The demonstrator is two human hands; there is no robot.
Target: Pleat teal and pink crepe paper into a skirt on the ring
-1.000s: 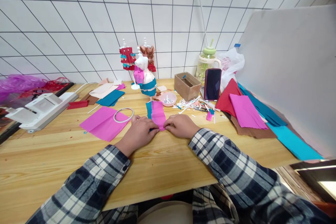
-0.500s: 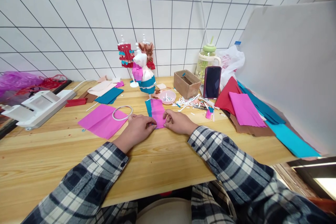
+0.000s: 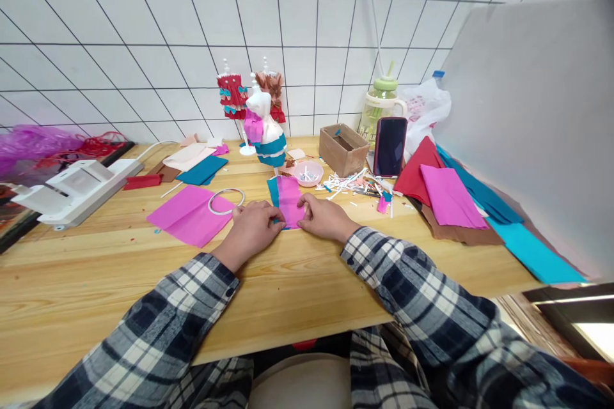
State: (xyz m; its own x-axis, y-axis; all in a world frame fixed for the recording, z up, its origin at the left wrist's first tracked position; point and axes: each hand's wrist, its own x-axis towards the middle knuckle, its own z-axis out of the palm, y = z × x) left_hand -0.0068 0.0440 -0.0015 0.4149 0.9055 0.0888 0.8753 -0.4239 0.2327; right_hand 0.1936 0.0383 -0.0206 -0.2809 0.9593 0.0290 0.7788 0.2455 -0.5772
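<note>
While the magenta paper, laid over teal paper on the table, is pinched at its near-left corner by the left hand and touched at its right edge by the right hand, pinch uncertain, both layers could be skewed by uneven tugging

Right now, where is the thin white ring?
In the head view, the ring lies left of centre, partly over the magenta paper sheet, beside the left hand.
</note>
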